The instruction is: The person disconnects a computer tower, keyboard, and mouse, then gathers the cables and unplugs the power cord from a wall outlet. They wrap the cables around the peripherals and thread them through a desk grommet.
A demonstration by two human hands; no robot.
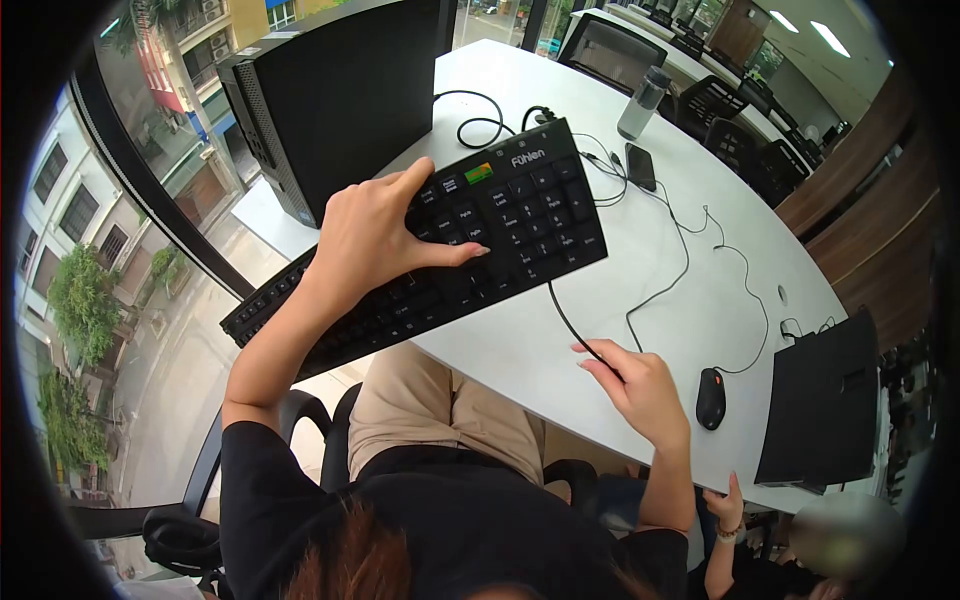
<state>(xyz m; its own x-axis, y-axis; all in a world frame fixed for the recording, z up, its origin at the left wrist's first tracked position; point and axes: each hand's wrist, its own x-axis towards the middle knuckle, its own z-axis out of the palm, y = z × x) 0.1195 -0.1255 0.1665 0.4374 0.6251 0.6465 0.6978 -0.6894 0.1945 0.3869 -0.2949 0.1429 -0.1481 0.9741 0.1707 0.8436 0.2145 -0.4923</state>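
A black keyboard (pixel 555 215) is held up, tilted, above the near edge of the white table. My left hand (pixel 375 230) grips it across the middle, thumb on the keys and fingers over the far edge. From the keyboard's underside a black cable (pixel 567 318) runs down to my right hand (pixel 632 385), which pinches it between thumb and fingers over the table. A black mouse (pixel 711 398) lies on the table to the right of my right hand, its thin cord trailing away from it.
A black computer tower and monitor (pixel 350 100) stand at the back left. On the white table (pixel 480 375) are a clear bottle (pixel 645 103), a phone (pixel 640 166), loose cables and a dark flat panel (pixel 822 400). Another person's hand (pixel 728 505) shows at lower right.
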